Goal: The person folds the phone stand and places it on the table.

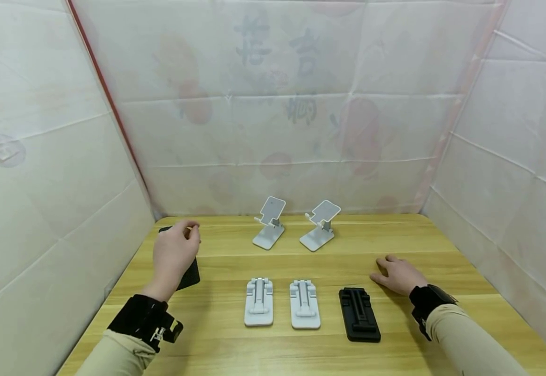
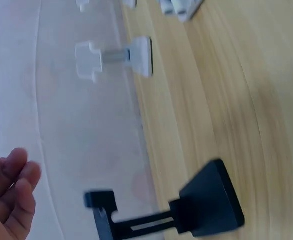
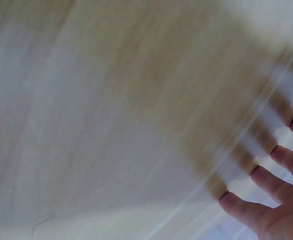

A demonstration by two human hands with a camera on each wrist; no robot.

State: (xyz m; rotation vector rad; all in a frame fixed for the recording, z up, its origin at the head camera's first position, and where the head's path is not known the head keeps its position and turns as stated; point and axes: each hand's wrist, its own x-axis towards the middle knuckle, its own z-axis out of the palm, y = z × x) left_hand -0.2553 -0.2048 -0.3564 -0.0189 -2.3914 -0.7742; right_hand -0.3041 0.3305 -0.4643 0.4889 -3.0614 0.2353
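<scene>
Your left hand [image 1: 175, 252] hovers with fingers loosely curled, holding nothing, above the unfolded black phone stand [image 2: 186, 210] at the tabletop's [image 1: 395, 235] far-left corner; faint printed characters on the back wall are unreadable. Your right hand [image 1: 397, 274] lies flat, fingers spread, beside a folded black stand [image 1: 359, 315].

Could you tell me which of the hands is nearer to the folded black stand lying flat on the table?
Right. The right hand rests on the table just beside the folded black stand; the left hand is far across, by the unfolded black stand.
</scene>
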